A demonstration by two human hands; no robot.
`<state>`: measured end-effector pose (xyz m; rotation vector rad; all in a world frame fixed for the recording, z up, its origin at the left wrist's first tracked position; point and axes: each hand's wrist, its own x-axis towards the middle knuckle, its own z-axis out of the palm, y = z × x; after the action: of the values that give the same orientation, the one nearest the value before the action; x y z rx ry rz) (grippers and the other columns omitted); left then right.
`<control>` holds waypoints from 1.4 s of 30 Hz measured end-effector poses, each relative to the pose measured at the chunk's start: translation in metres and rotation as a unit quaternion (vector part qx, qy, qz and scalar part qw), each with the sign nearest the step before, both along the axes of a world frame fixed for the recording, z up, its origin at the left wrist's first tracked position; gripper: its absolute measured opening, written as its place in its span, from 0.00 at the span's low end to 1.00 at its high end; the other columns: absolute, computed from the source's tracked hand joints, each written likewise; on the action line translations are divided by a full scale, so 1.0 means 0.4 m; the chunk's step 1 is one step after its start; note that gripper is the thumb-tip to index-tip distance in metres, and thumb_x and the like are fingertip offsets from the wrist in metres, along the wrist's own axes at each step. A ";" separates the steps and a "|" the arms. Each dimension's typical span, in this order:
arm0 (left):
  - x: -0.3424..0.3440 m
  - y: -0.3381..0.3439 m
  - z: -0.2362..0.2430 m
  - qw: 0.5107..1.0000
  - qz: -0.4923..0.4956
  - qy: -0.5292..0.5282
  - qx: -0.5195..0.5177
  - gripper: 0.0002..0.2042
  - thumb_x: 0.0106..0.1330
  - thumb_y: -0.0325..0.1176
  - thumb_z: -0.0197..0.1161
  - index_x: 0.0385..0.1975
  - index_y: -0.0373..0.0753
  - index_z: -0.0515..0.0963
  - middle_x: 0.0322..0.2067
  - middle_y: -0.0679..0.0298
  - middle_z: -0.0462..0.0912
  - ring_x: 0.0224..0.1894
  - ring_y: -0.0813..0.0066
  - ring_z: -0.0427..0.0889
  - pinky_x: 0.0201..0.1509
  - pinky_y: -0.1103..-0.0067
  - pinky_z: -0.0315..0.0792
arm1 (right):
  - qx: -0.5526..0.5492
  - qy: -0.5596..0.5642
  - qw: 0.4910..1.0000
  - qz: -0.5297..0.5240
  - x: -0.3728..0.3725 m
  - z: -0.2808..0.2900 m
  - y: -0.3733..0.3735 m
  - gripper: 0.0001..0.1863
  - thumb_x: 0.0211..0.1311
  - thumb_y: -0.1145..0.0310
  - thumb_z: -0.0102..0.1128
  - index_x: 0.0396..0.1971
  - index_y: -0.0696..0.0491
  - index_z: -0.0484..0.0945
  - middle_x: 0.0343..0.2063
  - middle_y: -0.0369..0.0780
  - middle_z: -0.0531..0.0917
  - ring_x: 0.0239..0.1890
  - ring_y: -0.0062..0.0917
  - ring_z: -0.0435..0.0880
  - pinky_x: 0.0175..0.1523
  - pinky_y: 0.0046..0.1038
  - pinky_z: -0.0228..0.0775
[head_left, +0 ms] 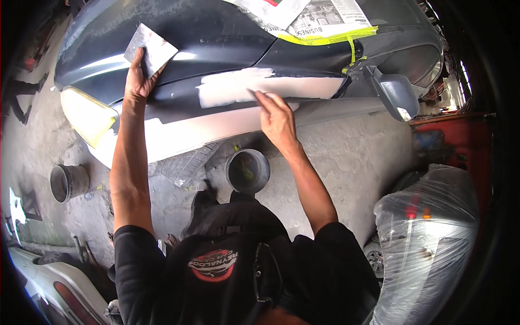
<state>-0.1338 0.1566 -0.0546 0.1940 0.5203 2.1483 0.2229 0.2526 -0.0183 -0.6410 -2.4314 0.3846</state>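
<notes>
My left hand (140,81) holds a square, pale putty board (150,47) with smears on its face, up over the hood of the dark car (216,43). My right hand (278,116) is closed in a pinch on a thin, dark-edged putty spreader (252,93), slightly blurred and mostly covered by the fingers. Its edge is at a patch of pinkish-white filler (222,89) that runs along the fender. Lower down, a second long, pale band (211,127) follows the side of the car.
Yellow tape (325,39) holds newspaper (330,19) over the windshield area. A side mirror (398,95) sticks out at right. One bucket (248,170) stands below my hands, another bucket (69,182) at left. A plastic-wrapped vehicle part (428,238) stands at lower right, a white car (59,281) at lower left.
</notes>
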 end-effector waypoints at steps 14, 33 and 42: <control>0.510 -0.033 0.167 0.989 0.006 0.131 -0.075 0.15 0.65 0.36 0.57 0.45 0.33 0.73 0.37 0.65 0.79 0.33 0.82 0.77 0.40 0.82 0.71 | 0.020 -0.033 0.990 0.133 0.032 0.131 -0.021 0.30 0.46 0.85 0.44 0.55 0.55 0.67 0.52 0.47 0.67 0.52 0.41 0.70 0.55 0.34 0.65; 0.434 0.024 0.187 0.904 0.193 0.325 -0.200 0.14 0.62 0.43 0.60 0.31 0.37 0.76 0.24 0.71 0.74 0.25 0.86 0.68 0.26 0.86 0.61 | 0.069 -0.137 0.983 0.101 0.064 0.124 -0.048 0.23 0.46 0.81 0.50 0.45 0.52 0.77 0.43 0.42 0.76 0.47 0.35 0.75 0.55 0.39 0.64; 0.003 0.118 0.064 0.989 0.044 0.120 -0.078 0.15 0.64 0.35 0.57 0.46 0.33 0.70 0.42 0.60 0.78 0.42 0.71 0.80 0.48 0.76 0.74 | 0.076 -0.180 0.980 -0.043 0.025 0.109 0.195 0.20 0.52 0.79 0.50 0.47 0.50 0.76 0.42 0.36 0.76 0.46 0.33 0.76 0.63 0.56 0.46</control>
<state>-0.1326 0.2037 -0.0290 0.3518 0.8473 2.1691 0.2329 0.3307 0.0252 -0.8015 -2.7269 0.0463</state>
